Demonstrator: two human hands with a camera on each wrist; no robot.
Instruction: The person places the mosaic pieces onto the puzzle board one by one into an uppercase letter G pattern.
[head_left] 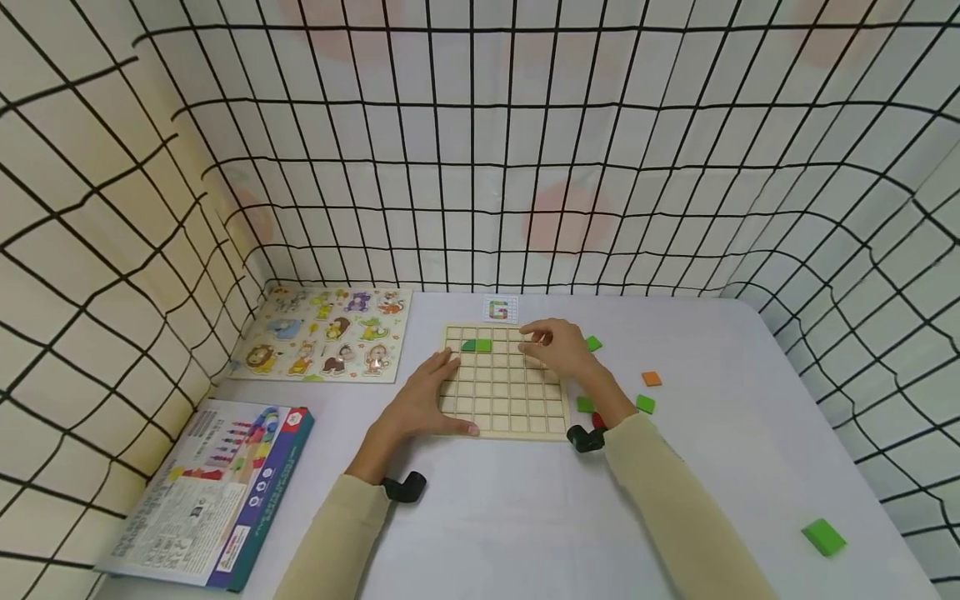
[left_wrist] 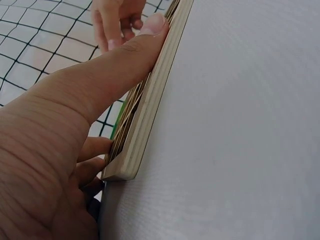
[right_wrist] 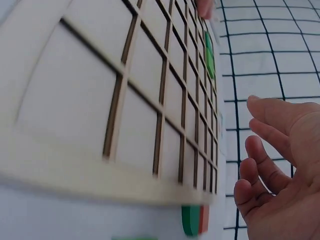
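Observation:
A wooden grid board [head_left: 506,392] lies flat on the white table. In its upper left cells sit a dark green curved piece [head_left: 468,346] and a light green square tile [head_left: 483,346]. My left hand [head_left: 420,400] holds the board at its near left corner, its thumb [left_wrist: 115,70] along the near edge and fingers at the left side. Over the board's far right corner hovers my right hand [head_left: 564,350]. Its fingers are loosely bent, and the right wrist view shows nothing between them.
A small card with a coloured G [head_left: 501,309] lies behind the board. Right of it are several green tiles [head_left: 645,404], an orange tile [head_left: 652,378] and a red piece [head_left: 597,421]. An animal puzzle [head_left: 322,333] and a box [head_left: 210,492] lie left. Black netting surrounds the table.

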